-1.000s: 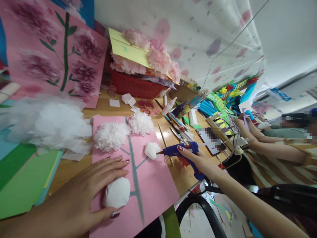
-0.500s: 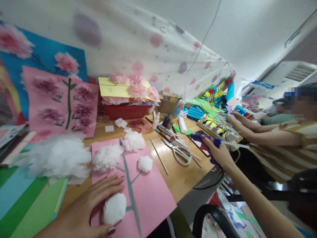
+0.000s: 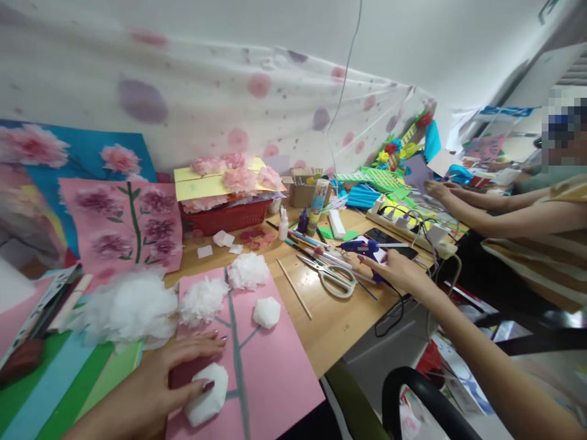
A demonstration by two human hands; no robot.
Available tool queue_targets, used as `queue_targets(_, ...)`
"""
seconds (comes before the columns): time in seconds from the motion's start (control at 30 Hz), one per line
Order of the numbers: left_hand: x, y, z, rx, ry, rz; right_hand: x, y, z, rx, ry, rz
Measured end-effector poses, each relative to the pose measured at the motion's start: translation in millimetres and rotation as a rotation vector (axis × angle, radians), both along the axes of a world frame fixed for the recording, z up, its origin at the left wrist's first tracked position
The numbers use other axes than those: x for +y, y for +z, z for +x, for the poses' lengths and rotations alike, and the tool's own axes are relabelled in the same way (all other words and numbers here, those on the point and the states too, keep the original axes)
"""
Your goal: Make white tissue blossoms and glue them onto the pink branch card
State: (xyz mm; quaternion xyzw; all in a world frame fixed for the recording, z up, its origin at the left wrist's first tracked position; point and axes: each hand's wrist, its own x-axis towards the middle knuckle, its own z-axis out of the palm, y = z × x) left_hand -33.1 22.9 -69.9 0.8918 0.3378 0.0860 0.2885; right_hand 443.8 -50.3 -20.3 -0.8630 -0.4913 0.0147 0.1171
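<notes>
My left hand (image 3: 151, 379) rests at the lower left of a pink sheet (image 3: 279, 373), fingers stretched apart. Its thumb touches a white paper ball (image 3: 208, 403). A grey-green stem with branches is on the sheet, with two white ruffled paper flowers (image 3: 204, 300) and a second, smooth white ball (image 3: 266, 313). On the right, a blue hot glue gun (image 3: 360, 246) lies over a phone on the table, its glue stick sticking out behind. My right hand (image 3: 398, 269) is at its handle, fingers extended and looking loosened; the handle is partly hidden.
White-handled scissors (image 3: 337, 280), a thin wooden stick (image 3: 294, 288) and several pens lie right of the sheet. Behind stand a red basket (image 3: 224, 218) of pink flowers and a small white bottle (image 3: 283, 223). White tulle (image 3: 132, 305) lies left. A power strip (image 3: 413, 232) is near a co-worker's arms.
My right hand has lowered the glue gun onto the table and its hold looks looser. My left thumb has moved onto the paper ball, which is tilted differently. The view has shifted.
</notes>
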Motion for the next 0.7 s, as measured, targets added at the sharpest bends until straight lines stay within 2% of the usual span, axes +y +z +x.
queue_targets(0.03, -2, -1.9, -1, 0.004, 0.003, 0.007, -11, 6.4, -6, -0.07, -0.026, -0.057)
queue_targets(0.1, -10, -7.7, -4, 0.015, 0.01, 0.04, -28, 17.0, -25, -0.112, 0.036, -0.168)
queue_targets(0.13, -14, -10.5, -5, 0.027, 0.005, 0.054, -33, 20.3, -37, -0.095, 0.096, -0.195)
queue_targets(0.2, -24, -13.5, -7, 0.059, -0.028, 0.055, -31, 21.2, -67, -0.056, 0.276, -0.129)
queue_targets(0.3, -38, -7.3, -6, 0.128, -0.098, 0.024, -4, 8.7, -114, -0.044, 0.467, -0.041)
queue_targets(0.4, -52, 9.0, -1, 0.213, -0.177, 0.034, 34, -10.2, -147, -0.059, 0.588, -0.09)
queue_targets(0.53, -64, 25.4, 10, 0.318, -0.3, 0.137, 66, -23.5, -161, -0.176, 0.6, -0.232)
queue_targets(0.7, -63, 27.8, 21, 0.264, -0.446, 0.368, 66, -22.5, -152, -0.159, 0.546, -0.277)
